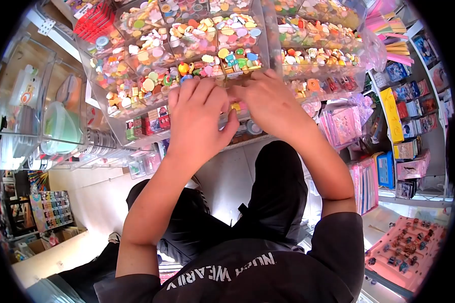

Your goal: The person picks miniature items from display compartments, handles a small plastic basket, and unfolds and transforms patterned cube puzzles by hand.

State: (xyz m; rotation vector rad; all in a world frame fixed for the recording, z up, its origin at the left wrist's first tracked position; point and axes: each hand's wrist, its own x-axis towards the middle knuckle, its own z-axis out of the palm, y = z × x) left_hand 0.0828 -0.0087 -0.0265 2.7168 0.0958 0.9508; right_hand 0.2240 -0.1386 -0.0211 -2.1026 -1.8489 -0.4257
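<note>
Both my hands reach into a clear compartment case (117, 132) packed with small colourful charms (192, 33). My left hand (199, 108) lies over the front compartments with bent fingers, its thumb apart from them; nothing shows in its grasp, though the fingertips are hidden. To its right, my right hand (268, 103) has its fingers curled in, close to the left one. Whatever its fingertips hold, if anything, is out of sight. A small pink and yellow piece (239, 106) shows between the hands. Red charms (157, 118) fill a front compartment left of my left hand.
Clear plastic bins (48, 113) stand on the left. Racks of small packets (412, 108) and pink packaged goods (343, 123) line the right. A pink display tray (407, 247) with small pieces sits at the lower right. A red basket (93, 22) is at the back left.
</note>
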